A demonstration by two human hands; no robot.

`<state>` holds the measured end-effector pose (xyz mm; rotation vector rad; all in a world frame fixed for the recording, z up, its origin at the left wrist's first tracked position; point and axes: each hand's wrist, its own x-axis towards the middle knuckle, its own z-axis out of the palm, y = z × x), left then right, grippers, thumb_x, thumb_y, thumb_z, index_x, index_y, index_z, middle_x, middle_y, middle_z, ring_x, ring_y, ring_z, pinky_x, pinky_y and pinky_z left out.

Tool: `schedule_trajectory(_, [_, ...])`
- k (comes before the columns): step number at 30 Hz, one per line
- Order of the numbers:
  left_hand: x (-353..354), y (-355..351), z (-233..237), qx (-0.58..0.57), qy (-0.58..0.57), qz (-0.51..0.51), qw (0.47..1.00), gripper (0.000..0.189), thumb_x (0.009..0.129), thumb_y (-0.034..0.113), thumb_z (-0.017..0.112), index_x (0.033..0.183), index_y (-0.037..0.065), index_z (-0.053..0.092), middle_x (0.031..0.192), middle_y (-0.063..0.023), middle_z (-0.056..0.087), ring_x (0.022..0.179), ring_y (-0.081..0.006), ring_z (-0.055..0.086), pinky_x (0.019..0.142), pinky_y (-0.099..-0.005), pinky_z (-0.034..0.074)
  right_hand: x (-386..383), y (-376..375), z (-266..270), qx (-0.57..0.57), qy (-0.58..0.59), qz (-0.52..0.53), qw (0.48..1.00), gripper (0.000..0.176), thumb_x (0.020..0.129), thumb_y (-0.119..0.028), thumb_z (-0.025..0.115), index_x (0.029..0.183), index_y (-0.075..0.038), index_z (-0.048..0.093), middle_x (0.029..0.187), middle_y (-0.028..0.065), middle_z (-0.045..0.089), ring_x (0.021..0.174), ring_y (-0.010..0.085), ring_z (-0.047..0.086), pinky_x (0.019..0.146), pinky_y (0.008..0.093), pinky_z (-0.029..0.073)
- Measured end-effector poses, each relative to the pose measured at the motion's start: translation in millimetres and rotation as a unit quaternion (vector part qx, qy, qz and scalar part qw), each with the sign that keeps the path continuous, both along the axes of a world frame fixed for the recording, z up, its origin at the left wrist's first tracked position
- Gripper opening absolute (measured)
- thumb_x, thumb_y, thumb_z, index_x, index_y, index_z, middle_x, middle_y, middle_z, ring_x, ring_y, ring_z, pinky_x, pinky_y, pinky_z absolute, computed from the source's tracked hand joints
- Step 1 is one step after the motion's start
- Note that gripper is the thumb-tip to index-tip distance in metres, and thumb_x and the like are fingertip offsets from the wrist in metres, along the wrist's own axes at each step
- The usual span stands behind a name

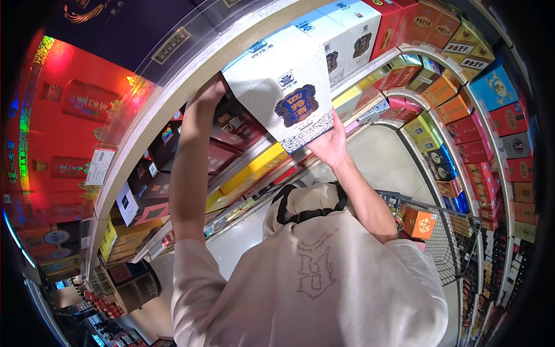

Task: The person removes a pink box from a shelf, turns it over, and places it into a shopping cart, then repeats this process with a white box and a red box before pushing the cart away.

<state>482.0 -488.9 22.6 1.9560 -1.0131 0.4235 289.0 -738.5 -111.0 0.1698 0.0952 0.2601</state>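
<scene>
A large white box (pixel 289 87) with a dark blue, ornate label on its front is tilted at the edge of the shelf in front of me. My right hand (pixel 330 143) grips its lower right edge, with the thumb up along the side and the palm beneath. My left hand (pixel 213 91) is raised to the box's upper left edge; its fingers are hidden there, so their hold cannot be made out. Similar white boxes (pixel 361 43) stand on the shelf beside the held one.
Red boxes (pixel 69 121) fill the shelving at left, with a price tag (pixel 99 166) on the edge. Dark red boxes (pixel 231 124) sit on a lower level. To my right, a wire shopping cart (pixel 448 240) carries an orange box (pixel 417 222). Stocked shelves (pixel 462 113) curve along the right.
</scene>
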Motion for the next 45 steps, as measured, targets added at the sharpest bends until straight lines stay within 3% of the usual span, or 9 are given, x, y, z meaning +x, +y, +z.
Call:
schedule_trajectory(7, [-8, -2, 15, 0.174, -0.111, 0.117, 0.971, 0.045, 0.097, 0.023, 0.075, 0.134, 0.000, 0.061, 0.120, -0.0110, 0.069, 0.110, -0.0219, 0.065, 0.097, -0.0354, 0.054, -3, 4, 2, -0.037, 0.031, -0.011, 0.999, 0.058, 0.109, -0.040, 0.041, 0.152, -0.003, 0.049, 0.154, 0.0164, 0.054, 0.141, 0.0342, 0.050, 0.123, 0.0535, 0.033])
schedule_trajectory(9, [-14, -13, 16, -0.218, 0.392, 0.090, 0.889, 0.035, 0.100, 0.020, 0.072, 0.127, -0.001, 0.064, 0.108, -0.0092, 0.070, 0.099, -0.0160, 0.067, 0.084, -0.0293, 0.057, -2, 6, 1, -0.047, 0.031, -0.013, 0.998, 0.056, 0.108, -0.039, 0.041, 0.150, -0.003, 0.051, 0.152, 0.0160, 0.056, 0.140, 0.0337, 0.052, 0.122, 0.0531, 0.035])
schedule_trajectory(13, [-1, 2, 4, -0.228, 0.451, 0.067, 0.860, 0.069, 0.094, 0.033, 0.077, 0.149, 0.001, 0.050, 0.143, -0.0206, 0.059, 0.131, -0.0312, 0.057, 0.109, -0.0432, 0.046, 0, 10, -3, -0.060, 0.044, -0.025, 0.997, 0.056, 0.106, -0.038, 0.042, 0.148, -0.003, 0.052, 0.150, 0.0153, 0.058, 0.138, 0.0331, 0.054, 0.120, 0.0527, 0.037])
schedule_trajectory(18, [8, 8, -10, 0.141, -0.165, 0.101, 0.971, 0.036, 0.105, 0.031, 0.060, 0.128, 0.004, 0.067, 0.114, -0.0138, 0.073, 0.099, -0.0283, 0.070, 0.088, -0.0405, 0.058, 1, 15, -1, -0.079, 0.074, -0.027, 0.994, 0.057, 0.105, -0.040, 0.042, 0.148, -0.004, 0.053, 0.149, 0.0152, 0.058, 0.137, 0.0328, 0.054, 0.120, 0.0525, 0.038])
schedule_trajectory(28, [30, 30, -45, 0.167, -0.127, 0.101, 0.972, 0.035, 0.107, 0.021, 0.053, 0.133, 0.003, 0.067, 0.128, -0.0177, 0.070, 0.117, -0.0311, 0.067, 0.106, -0.0411, 0.052, -11, 7, -2, -0.086, 0.086, -0.042, 0.992, 0.056, 0.107, -0.044, 0.043, 0.144, -0.005, 0.055, 0.148, 0.0139, 0.058, 0.135, 0.0310, 0.055, 0.119, 0.0512, 0.038])
schedule_trajectory(37, [-19, -34, 16, 0.037, -0.158, -0.154, 0.975, 0.038, 0.101, 0.011, 0.069, 0.136, -0.002, 0.065, 0.136, -0.0138, 0.068, 0.123, -0.0258, 0.065, 0.110, -0.0348, 0.048, -30, -1, 11, -0.096, 0.112, -0.063, 0.987, 0.057, 0.107, -0.040, 0.037, 0.148, -0.003, 0.052, 0.150, 0.0173, 0.056, 0.137, 0.0336, 0.053, 0.119, 0.0541, 0.038])
schedule_trajectory(39, [-26, -43, 10, -0.189, 0.271, -0.306, 0.893, 0.043, 0.096, -0.007, 0.068, 0.139, -0.009, 0.059, 0.137, -0.0226, 0.065, 0.126, -0.0293, 0.064, 0.110, -0.0393, 0.049, -32, -1, 7, -0.084, 0.096, -0.058, 0.990, 0.057, 0.107, -0.040, 0.037, 0.148, -0.003, 0.051, 0.150, 0.0175, 0.055, 0.138, 0.0339, 0.053, 0.120, 0.0550, 0.037])
schedule_trajectory(43, [-21, -45, 20, -0.094, 0.089, -0.310, 0.942, 0.044, 0.103, 0.002, 0.064, 0.144, -0.008, 0.054, 0.141, -0.0188, 0.063, 0.129, -0.0252, 0.061, 0.111, -0.0360, 0.047, -33, 1, 1, -0.065, 0.064, -0.053, 0.994, 0.059, 0.107, -0.043, 0.036, 0.148, -0.004, 0.051, 0.151, 0.0173, 0.055, 0.139, 0.0341, 0.051, 0.120, 0.0564, 0.036])
schedule_trajectory(45, [-25, -55, 33, -0.201, 0.584, -0.208, 0.758, 0.036, 0.108, 0.001, 0.051, 0.143, -0.005, 0.057, 0.142, -0.0138, 0.062, 0.137, -0.0243, 0.055, 0.120, -0.0378, 0.039, -35, 3, 1, -0.069, 0.077, -0.056, 0.993, 0.059, 0.107, -0.043, 0.037, 0.149, -0.004, 0.051, 0.152, 0.0172, 0.054, 0.139, 0.0341, 0.051, 0.120, 0.0563, 0.036])
